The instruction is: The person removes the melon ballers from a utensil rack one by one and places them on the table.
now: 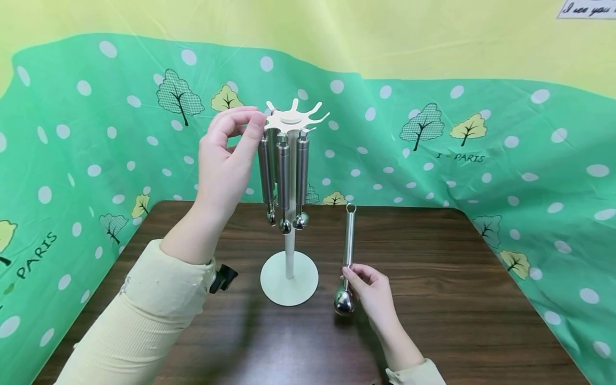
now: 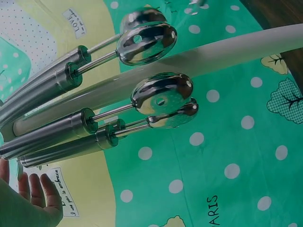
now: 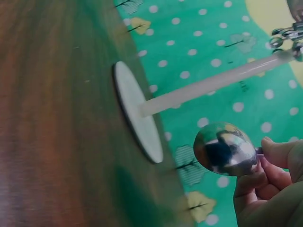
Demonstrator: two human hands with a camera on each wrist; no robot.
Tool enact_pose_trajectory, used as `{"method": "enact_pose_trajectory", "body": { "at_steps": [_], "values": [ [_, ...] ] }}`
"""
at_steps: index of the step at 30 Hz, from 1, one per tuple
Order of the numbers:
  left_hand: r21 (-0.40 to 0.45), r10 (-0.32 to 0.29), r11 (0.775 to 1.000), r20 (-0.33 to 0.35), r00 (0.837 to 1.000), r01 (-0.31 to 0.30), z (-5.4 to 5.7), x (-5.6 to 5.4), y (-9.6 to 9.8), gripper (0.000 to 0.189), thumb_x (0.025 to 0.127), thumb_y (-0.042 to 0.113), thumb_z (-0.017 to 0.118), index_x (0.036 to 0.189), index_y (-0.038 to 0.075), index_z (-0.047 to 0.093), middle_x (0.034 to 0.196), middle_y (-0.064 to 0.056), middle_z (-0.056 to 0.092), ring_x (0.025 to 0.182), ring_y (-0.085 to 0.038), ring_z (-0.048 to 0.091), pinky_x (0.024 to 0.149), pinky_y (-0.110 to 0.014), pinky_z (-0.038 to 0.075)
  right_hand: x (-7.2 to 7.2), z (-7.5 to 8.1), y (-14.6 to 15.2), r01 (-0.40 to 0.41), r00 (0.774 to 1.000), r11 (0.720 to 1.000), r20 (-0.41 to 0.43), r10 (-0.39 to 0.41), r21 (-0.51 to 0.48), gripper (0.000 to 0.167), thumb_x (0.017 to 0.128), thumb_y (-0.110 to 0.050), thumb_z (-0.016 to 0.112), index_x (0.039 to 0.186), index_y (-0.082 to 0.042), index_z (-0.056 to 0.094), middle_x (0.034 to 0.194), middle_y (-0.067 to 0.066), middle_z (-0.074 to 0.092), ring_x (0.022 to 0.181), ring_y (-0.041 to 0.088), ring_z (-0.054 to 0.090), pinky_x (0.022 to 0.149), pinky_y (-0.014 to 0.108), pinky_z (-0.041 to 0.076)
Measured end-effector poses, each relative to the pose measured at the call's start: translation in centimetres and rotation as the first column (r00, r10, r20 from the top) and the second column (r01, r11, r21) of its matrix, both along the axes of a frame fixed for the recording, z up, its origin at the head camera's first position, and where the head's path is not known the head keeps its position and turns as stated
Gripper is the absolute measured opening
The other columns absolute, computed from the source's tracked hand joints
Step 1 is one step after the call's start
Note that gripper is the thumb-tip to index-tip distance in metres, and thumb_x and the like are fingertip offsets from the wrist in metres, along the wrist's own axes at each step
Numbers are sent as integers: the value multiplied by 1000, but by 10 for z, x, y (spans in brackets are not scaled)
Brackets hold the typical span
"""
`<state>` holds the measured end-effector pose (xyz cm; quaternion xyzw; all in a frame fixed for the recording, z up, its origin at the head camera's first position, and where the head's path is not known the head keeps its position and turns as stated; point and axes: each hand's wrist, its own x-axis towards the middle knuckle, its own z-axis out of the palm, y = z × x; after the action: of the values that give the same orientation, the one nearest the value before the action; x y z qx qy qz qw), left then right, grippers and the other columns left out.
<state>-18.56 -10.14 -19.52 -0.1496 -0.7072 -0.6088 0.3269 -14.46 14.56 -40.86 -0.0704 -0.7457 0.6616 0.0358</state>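
A white rotary utensil rack [image 1: 290, 120] stands upright, with several steel spoons [image 1: 283, 174] hanging bowl-down from its arms. At the rack's upper left, my left hand [image 1: 228, 149] pinches the edge of its top between thumb and finger; the exact contact is partly hidden. The left wrist view shows the other fingers [image 2: 49, 189] of that hand loosely bent below the spoon handles. My right hand [image 1: 375, 294] pinches the thin neck of a separate steel spoon [image 1: 349, 235] just above its round bowl [image 3: 225, 149]. That spoon is held nearly upright, loop end up, right of the rack.
The rack's round white base [image 1: 289, 291] sits on a dark wooden table [image 1: 457, 294]. Behind and beside it hangs a green and yellow cloth [image 1: 375, 176] with dots and trees. Several rack arms [image 1: 315, 109] at the back and right carry no visible spoon.
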Motion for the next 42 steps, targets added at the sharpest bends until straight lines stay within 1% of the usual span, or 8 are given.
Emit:
{"method": "enact_pose_trajectory", "body": {
  "at_steps": [5, 10, 19, 28, 31, 36, 39, 42],
  "values": [
    [14, -5, 1000, -15, 1000, 5, -1, 1, 1, 27, 98, 24, 61, 107, -1, 69, 121, 1, 62, 101, -11, 56, 65, -22, 43, 0, -23, 2, -18, 997, 1000, 79, 19, -7, 19, 92, -6, 67, 99, 12, 67, 74, 1, 68, 58, 3, 52, 52, 17, 42],
    [23, -10, 1000, -14, 1000, 10, -1, 2, 1, 27, 98, 25, 62, 107, 1, 69, 119, 4, 61, 102, -12, 56, 65, -22, 43, -1, -36, 2, -31, 991, 1000, 133, 31, 0, 23, 92, -8, 68, 103, 12, 67, 74, 1, 69, 56, 2, 50, 50, 17, 40],
    [29, -3, 1000, -17, 1000, 4, -3, 1, 0, 26, 98, 22, 61, 107, -1, 69, 118, 4, 60, 102, -11, 55, 68, -22, 44, -3, -54, 3, -65, 982, 996, 182, 53, 58, 20, 91, -6, 68, 100, 12, 70, 70, 4, 69, 52, 4, 49, 45, 18, 36],
    [26, -17, 1000, -19, 1000, 17, -3, -1, -1, 26, 98, 22, 61, 107, -2, 69, 119, 4, 60, 100, -11, 56, 65, -22, 44, -7, -57, 5, -88, 979, 990, 191, 66, 108, 16, 89, -4, 68, 92, 11, 71, 66, 6, 69, 50, 4, 47, 43, 17, 34],
    [24, -14, 1000, -30, 999, 15, -3, -1, -1, 26, 98, 21, 61, 107, -2, 69, 119, 2, 61, 99, -11, 56, 64, -22, 44, -9, -58, 4, -98, 979, 981, 195, 64, 170, 15, 88, -6, 70, 89, 9, 72, 67, 7, 70, 51, 5, 50, 44, 18, 38],
    [25, -11, 1000, -36, 999, 12, -4, -1, -1, 26, 97, 21, 62, 106, -2, 69, 119, 1, 61, 100, -12, 57, 66, -22, 46, -11, -60, 4, -91, 982, 958, 186, 41, 273, 16, 87, -10, 72, 87, 7, 74, 69, 10, 72, 56, 8, 60, 51, 21, 47],
    [24, -15, 1000, -33, 999, 16, -4, -1, -1, 27, 97, 22, 62, 107, -2, 70, 120, 1, 61, 101, -12, 57, 68, -23, 46, -12, -61, 4, -80, 983, 950, 182, 25, 302, 17, 87, -12, 74, 87, 5, 74, 70, 10, 73, 56, 8, 63, 54, 22, 50],
    [23, -13, 1000, -27, 1000, 14, -4, -2, -1, 27, 97, 22, 62, 107, -2, 70, 119, 2, 61, 102, -12, 57, 68, -23, 46, -13, -62, 4, -68, 983, 949, 183, 12, 308, 18, 85, -15, 75, 87, 2, 75, 70, 7, 73, 56, 8, 62, 54, 22, 49]
  ]
}}
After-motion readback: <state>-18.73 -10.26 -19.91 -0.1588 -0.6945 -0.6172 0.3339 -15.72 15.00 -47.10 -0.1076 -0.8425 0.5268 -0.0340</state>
